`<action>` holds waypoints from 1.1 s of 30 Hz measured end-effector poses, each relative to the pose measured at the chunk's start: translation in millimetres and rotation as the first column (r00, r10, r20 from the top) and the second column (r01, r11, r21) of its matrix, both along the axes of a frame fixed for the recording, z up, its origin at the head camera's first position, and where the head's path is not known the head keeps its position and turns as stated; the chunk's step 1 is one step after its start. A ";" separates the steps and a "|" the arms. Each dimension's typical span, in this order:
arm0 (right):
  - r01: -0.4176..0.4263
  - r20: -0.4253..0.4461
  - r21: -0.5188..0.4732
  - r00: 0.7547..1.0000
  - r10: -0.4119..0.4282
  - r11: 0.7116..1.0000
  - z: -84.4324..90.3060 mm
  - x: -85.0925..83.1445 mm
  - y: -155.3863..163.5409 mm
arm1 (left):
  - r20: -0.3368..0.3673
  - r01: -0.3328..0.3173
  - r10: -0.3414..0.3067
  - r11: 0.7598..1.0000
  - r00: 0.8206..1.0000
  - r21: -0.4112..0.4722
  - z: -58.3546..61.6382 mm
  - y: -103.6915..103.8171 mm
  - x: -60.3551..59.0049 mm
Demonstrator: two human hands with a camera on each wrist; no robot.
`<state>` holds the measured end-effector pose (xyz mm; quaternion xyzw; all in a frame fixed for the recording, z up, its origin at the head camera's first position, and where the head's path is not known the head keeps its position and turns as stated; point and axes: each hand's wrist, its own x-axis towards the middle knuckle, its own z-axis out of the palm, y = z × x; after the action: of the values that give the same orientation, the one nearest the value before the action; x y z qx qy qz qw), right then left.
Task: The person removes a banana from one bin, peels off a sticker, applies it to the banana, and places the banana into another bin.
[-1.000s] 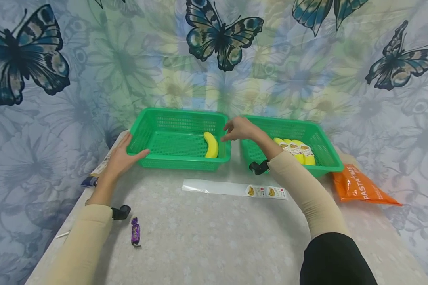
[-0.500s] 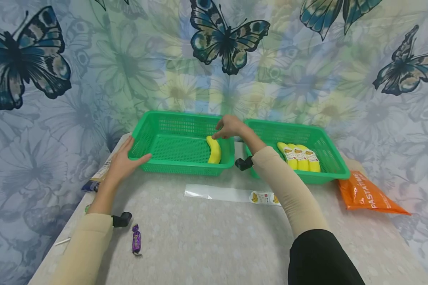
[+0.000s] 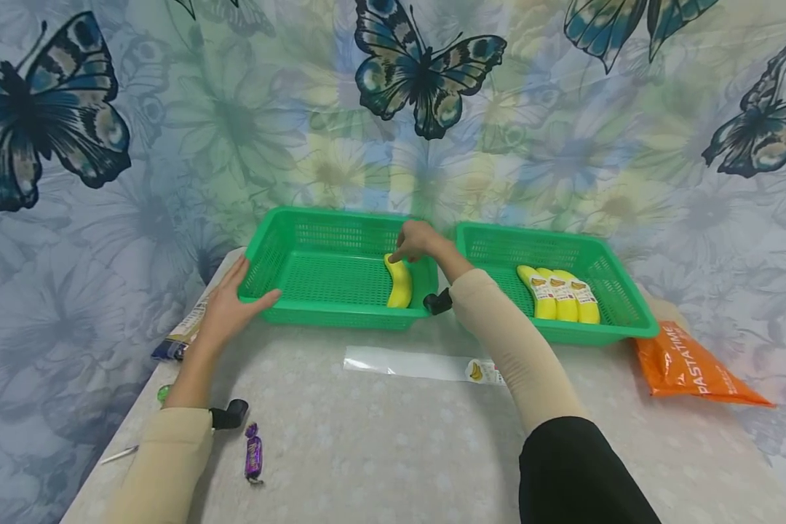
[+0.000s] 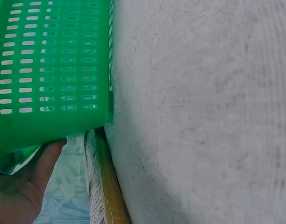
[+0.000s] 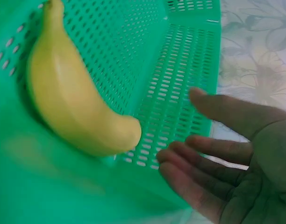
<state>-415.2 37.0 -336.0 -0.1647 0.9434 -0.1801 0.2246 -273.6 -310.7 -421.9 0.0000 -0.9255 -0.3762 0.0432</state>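
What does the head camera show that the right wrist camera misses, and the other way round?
Only the head view shows the left hand resting on the left basket's corner, the right basket with three labelled bananas, the orange packet, the clear strip with banana stickers and the purple candy.
Only the right wrist view shows, up close, the right hand's fingers loose and clear of the fruit.
Both show the right hand beside the single banana in the left basket.
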 end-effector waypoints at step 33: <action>0.116 0.113 0.175 0.984 -0.137 0.978 -43.5 -24.1 -26.7 | -0.025 -0.028 0.030 0.999 0.999 0.044 -6.2 2.7 1.2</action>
<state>-439.3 10.3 -379.5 -0.0730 0.9479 -0.1241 0.2843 -272.5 -308.0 -428.0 0.0097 -0.9163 -0.3958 0.0603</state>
